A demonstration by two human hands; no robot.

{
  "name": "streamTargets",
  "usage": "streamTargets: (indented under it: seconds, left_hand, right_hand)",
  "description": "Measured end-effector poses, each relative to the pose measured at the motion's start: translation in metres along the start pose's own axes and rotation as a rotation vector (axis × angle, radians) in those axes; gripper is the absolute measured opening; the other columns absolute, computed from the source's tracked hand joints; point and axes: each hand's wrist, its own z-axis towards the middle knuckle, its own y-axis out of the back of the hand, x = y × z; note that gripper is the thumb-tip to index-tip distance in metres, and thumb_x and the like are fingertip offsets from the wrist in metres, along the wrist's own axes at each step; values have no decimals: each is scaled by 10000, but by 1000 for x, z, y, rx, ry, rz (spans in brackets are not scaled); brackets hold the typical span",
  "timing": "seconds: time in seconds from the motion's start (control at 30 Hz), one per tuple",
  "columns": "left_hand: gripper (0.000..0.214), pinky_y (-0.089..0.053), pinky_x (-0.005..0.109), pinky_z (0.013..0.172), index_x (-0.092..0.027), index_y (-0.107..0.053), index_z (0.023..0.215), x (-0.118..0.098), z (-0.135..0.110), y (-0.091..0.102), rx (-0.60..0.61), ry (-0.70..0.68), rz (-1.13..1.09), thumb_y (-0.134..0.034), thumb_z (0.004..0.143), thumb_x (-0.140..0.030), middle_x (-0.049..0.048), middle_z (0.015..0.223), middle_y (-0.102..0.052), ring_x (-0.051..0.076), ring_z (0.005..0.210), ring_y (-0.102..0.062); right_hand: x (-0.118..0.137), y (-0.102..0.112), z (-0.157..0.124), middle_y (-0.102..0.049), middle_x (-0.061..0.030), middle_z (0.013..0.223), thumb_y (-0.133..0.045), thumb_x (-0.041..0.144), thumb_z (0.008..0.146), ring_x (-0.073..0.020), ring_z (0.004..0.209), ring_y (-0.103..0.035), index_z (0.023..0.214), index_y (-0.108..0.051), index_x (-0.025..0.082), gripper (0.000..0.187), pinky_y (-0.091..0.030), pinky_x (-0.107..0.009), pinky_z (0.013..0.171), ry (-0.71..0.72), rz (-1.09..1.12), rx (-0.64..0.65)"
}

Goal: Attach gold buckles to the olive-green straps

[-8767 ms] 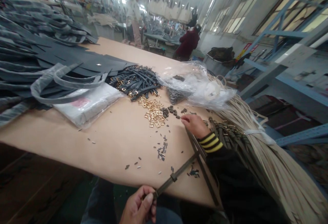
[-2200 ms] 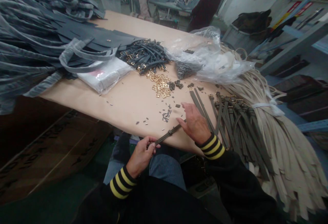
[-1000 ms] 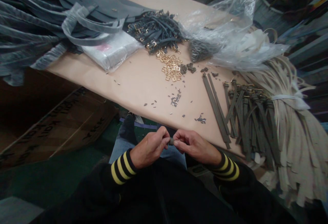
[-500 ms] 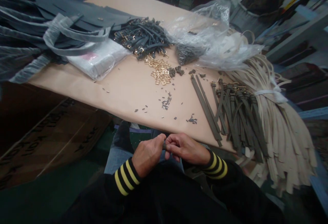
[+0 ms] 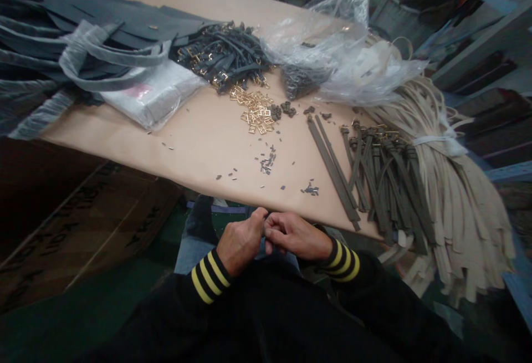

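Tan paper-covered surface (image 5: pixel 195 136) runs across the view, and just off its near edge a small dark piece (image 5: pixel 265 230) is pinched between the left hand (image 5: pixel 241 239) and the right hand (image 5: pixel 293 235). The hands are held close together, with the fingertips meeting on the piece from either side. Almost all of it is hidden by the fingers, so its long axis cannot be made out, and neither hand can be called the nearer. On the surface, beyond the right hand, two loose olive straps (image 5: pixel 332 169) are laid beside a bunch of buckled olive straps (image 5: pixel 384 185). A bundle of cream strips (image 5: pixel 457 185), tied with a white band, lies past them. Small dark metal bits (image 5: pixel 268 160) are scattered ahead of the hands, with gold buckles (image 5: pixel 255 112) heaped farther on, near a clear plastic bag (image 5: pixel 332 41) and a heap of dark buckled straps (image 5: pixel 224 55).
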Motion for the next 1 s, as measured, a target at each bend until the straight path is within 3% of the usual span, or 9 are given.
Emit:
streamTargets:
  seconds: [0.17,0.3,0.47,0.57,1.0]
  left_hand:
    - [232,-429,231,501,-154,-436,991,0,2,-4,-34,60,-136,-329,790,-197,35,654,-571,154,560,-574]
    - [199,-423,223,546,-180,-439,921,1,2,5,-34,114,-382,-269,838,-242,-2,642,-540,121,552,-545]
    - [181,-428,243,676,-173,-440,940,3,-3,20,18,-44,-444,-450,775,-245,39,824,-545,140,736,-532]
    - [206,-412,260,745,-169,-441,962,3,-4,20,-9,-172,-411,-448,756,-157,70,921,-506,153,840,-496]
    - [99,-357,204,547,-175,-404,713,1,-1,27,12,-171,-401,-443,675,-92,-22,670,-414,94,600,-413]
  right_hand:
    - [1,-6,3,-512,33,525,-425,92,698,-59,456,-398,636,-426,149,84,-307,-164,445,24,-137,-147]
    - [3,-5,3,-386,68,486,-430,99,664,-50,441,-314,616,-420,150,71,-252,-164,420,-7,-159,-223]
    - [2,2,0,-341,72,492,-433,190,688,-52,442,-282,641,-439,144,66,-219,-175,419,-9,-125,-239]
    - [3,1,-2,-338,69,501,-427,186,684,-55,455,-282,639,-434,143,63,-216,-176,424,-2,-123,-234]
    - [9,-8,-3,-354,65,497,-435,113,650,-59,460,-302,630,-444,136,31,-227,-178,435,-34,-146,-211]
